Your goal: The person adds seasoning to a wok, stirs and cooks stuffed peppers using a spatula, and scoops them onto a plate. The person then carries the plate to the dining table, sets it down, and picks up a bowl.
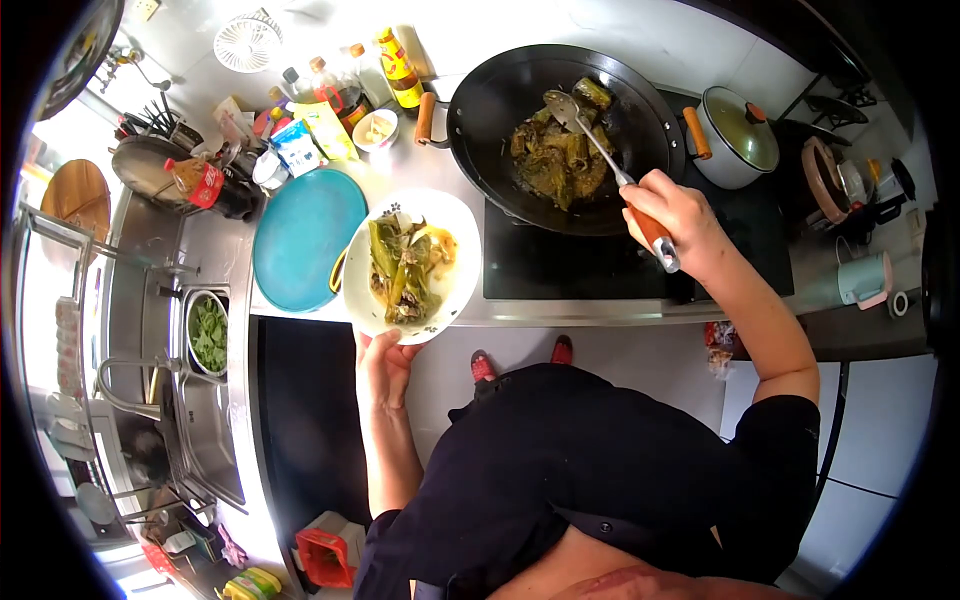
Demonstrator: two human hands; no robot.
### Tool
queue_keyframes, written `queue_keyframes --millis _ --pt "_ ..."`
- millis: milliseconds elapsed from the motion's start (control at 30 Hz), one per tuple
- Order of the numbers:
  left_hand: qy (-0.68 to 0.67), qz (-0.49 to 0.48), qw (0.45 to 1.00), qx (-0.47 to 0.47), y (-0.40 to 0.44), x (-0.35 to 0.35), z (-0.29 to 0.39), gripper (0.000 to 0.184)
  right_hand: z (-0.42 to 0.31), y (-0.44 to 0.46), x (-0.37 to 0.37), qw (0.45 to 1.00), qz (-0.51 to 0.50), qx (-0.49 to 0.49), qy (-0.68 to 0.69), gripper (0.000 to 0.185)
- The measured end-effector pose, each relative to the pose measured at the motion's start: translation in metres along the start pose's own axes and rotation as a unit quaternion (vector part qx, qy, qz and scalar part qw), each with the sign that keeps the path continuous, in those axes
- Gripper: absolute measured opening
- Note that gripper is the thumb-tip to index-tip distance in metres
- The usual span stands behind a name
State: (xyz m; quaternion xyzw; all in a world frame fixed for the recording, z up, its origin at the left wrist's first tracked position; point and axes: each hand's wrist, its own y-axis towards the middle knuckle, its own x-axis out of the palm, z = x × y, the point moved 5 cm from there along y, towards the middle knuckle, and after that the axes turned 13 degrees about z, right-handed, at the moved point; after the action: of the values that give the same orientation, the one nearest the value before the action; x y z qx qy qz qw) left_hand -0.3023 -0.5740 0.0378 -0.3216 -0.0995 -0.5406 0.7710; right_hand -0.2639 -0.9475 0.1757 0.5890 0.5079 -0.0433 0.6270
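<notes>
Right hand closed round the wooden handle of a spoon; its head is down inside the black wok, at the cooked vegetables; left hand pinches the near rim of a white bowl, thumb on top; more vegetables lie in it, just beside the wok.

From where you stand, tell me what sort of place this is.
A kitchen, probably a home's: a round black metal wok stands on a flat black cooktop, with a rectangular metal sink to the left.
</notes>
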Motion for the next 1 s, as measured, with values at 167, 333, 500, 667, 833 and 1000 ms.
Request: queue_keyframes --millis 167,333,500,667,833,1000 --pt "-0.014 -0.002 1.000 -0.010 0.002 -0.003 0.001 0.062 -0.017 0.005 -0.018 0.998 0.050 0.028 0.025 0.029" --pt "-0.021 -0.019 0.999 -0.021 0.014 -0.013 -0.001 0.062 -0.041 0.006 -0.024 0.995 0.078 0.051 0.038 0.029" --pt "-0.015 -0.025 0.999 -0.039 0.019 -0.015 -0.001 0.062 -0.058 0.003 -0.017 0.996 0.048 0.076 0.016 0.027" --pt "-0.015 -0.032 0.998 -0.043 0.024 -0.017 -0.002 0.062 -0.064 0.013 -0.017 0.997 0.013 0.066 -0.025 0.023" --pt "-0.012 -0.040 0.998 -0.048 0.026 -0.018 0.000 0.063 -0.057 0.023 -0.016 0.997 -0.013 0.074 -0.001 0.015" --pt "0.000 -0.037 0.998 -0.054 0.028 -0.020 0.001 0.065 0.030 0.046 -0.052 0.904 0.071 0.414 0.079 0.025"
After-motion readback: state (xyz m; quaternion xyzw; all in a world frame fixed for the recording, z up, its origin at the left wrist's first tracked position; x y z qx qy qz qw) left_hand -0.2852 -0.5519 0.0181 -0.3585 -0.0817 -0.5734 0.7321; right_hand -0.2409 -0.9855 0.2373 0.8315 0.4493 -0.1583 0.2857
